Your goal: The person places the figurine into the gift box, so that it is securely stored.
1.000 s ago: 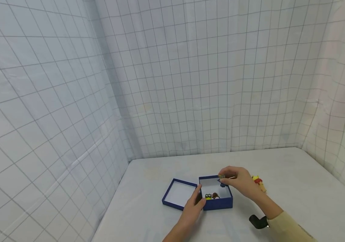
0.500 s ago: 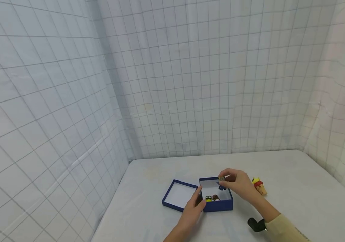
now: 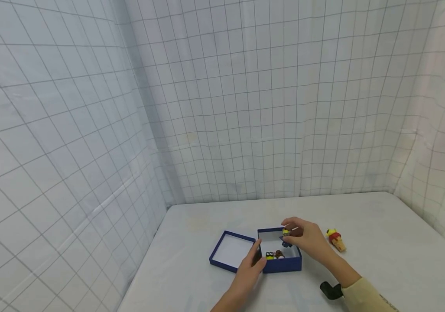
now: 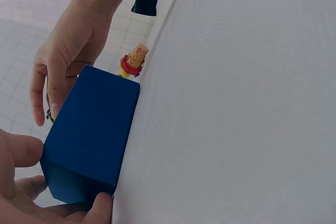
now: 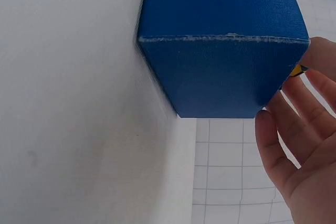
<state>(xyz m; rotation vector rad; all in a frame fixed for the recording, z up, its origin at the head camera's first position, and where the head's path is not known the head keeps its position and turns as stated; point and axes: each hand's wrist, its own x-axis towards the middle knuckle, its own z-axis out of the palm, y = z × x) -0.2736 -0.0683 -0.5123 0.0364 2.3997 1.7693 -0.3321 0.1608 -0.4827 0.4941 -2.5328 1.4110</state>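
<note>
My right hand [image 3: 306, 237] pinches a small toy figure [image 3: 286, 232] between thumb and fingertips. Its top is yellow and its lower part dark blue; the fingers hide some of it. The figure is at the right inner side of an open blue box [image 3: 282, 265]. My left hand [image 3: 247, 272] grips the box's left side, thumb at the near corner, as the left wrist view also shows. Inside, along the near wall, lie a yellow goggled figure [image 3: 269, 255] and a brown-and-white figure [image 3: 279, 255]. From the right wrist, mostly the blue box wall [image 5: 220, 77] shows.
Left of the box lies its blue-rimmed lid [image 3: 230, 250], white inside up. A yellow bear figure [image 3: 335, 239] with a red top and waffle-cone base lies to the right. A dark wrist mount [image 3: 330, 290] sits by the right sleeve. Gridded curtains surround the white table [image 3: 183, 260].
The pinched figure has turned in my right fingers, so more of its yellow top and blue lower part shows. My left hand has stayed on the box.
</note>
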